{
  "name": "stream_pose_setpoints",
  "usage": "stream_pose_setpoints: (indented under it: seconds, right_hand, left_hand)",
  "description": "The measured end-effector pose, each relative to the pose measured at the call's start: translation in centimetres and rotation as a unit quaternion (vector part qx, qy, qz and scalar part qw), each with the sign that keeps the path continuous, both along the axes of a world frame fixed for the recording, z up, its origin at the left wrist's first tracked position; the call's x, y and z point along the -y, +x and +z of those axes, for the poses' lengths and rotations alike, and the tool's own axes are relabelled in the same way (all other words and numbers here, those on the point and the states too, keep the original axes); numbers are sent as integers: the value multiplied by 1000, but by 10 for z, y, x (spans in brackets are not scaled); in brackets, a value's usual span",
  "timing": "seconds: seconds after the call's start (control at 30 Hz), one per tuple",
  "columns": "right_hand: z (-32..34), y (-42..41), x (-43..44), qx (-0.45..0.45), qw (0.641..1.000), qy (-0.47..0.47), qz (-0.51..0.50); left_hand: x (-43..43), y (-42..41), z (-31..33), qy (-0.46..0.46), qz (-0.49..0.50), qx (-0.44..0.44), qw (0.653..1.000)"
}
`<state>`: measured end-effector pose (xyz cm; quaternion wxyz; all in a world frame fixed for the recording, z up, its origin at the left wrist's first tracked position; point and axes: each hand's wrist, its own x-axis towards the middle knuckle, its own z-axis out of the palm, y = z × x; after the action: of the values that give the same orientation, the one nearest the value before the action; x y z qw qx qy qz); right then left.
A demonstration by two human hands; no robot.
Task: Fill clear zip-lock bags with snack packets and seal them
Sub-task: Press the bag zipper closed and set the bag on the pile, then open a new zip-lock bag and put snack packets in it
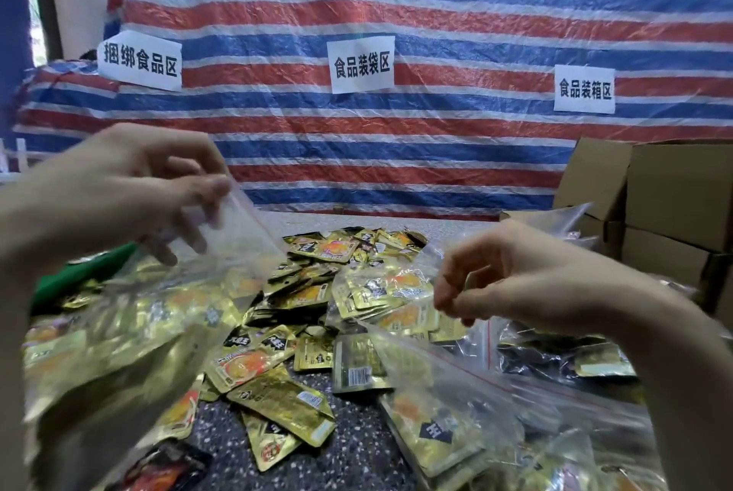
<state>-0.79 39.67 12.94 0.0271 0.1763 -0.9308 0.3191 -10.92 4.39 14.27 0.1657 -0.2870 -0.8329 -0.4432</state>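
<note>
Two grips raised | your left grip pinches the mouth of a clear plastic zip-lock bag hanging below it, full of gold foil snack packets | right grip curled, hold unclear | step, likely: sealing | next: pinch the zip closed.

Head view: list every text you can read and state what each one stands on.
"捆绑食品区": left paper sign on the striped tarp.
"食品装袋区": middle paper sign, same tarp.
"食品装箱区": right paper sign, same tarp.
Print on the snack packets: too blurred and small to read.
</note>
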Motion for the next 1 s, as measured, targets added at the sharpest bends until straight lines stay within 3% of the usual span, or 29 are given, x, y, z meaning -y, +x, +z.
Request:
stream_pose_setpoints:
  seconds: [0.13, 0.27, 0.4, 0.47, 0.57, 0.67, 0.77, 0.87, 1.0]
  right_hand:
    - [-2, 1, 15, 28, 999, 42, -5]
    - [-4, 0, 20, 60, 996, 51, -53]
    - [-5, -5, 5, 41, 989, 24, -142]
    - [-5, -7, -3, 35, 977, 0, -210]
    - [-4, -9, -17, 5, 956, -52, -290]
    - [2, -4, -33, -102, 910, -83, -392]
    - [4, -2, -44, -175, 867, -101, -455]
    - [2, -8, -42, -169, 883, -128, -419]
    - [-4, -21, -34, -149, 923, -129, -330]
  left_hand:
    - [-44, 2, 5, 104, 36, -101, 989]
    - [-122, 0, 25, 337, 30, -71, 938]
    - [-201, 4, 59, 394, -28, -63, 916]
    - [-237, 8, 61, 345, -70, -102, 930]
    - [-287, 6, 33, 191, -115, -121, 967]
    - [-315, -4, -23, -3, -159, -36, 987]
    - [-315, -13, -69, -132, -202, 15, 970]
    - [-300, -4, -80, -166, -203, 4, 965]
    - [-276, 20, -71, -281, -145, -170, 933]
